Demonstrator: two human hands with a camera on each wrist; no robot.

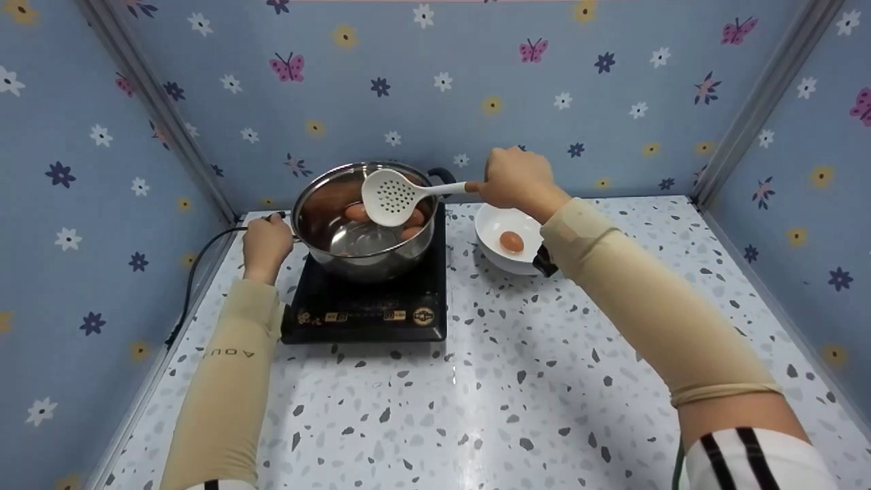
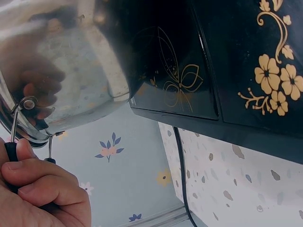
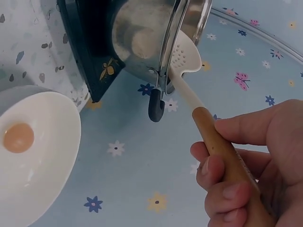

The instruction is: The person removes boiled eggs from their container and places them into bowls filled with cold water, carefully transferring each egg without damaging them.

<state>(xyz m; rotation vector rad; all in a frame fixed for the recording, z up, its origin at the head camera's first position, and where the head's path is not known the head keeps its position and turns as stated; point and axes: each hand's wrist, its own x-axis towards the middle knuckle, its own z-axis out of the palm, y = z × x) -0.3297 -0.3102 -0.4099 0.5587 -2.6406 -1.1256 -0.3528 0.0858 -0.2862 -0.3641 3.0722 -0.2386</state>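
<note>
My right hand (image 1: 515,178) grips the wooden handle (image 3: 225,158) of a white slotted skimmer (image 1: 392,197). The skimmer's perforated head hangs over the steel pot (image 1: 371,267), with nothing seen on it. Brown eggs (image 1: 412,233) lie in water inside the pot, partly hidden behind the skimmer. My left hand (image 1: 267,239) holds the pot's left side handle, its fingers curled round the black grip (image 2: 10,151) in the left wrist view. To the right of the pot, below my right forearm, a white bowl (image 1: 491,250) contains one brown egg (image 1: 512,241).
The pot stands on a black induction cooker (image 1: 367,327) with gold markings. A black cable (image 1: 192,275) runs along the left wall. Flowered blue walls (image 1: 435,88) enclose the speckled white table (image 1: 381,422) at the back and sides. A dark handle (image 1: 544,261) shows at the bowl's right.
</note>
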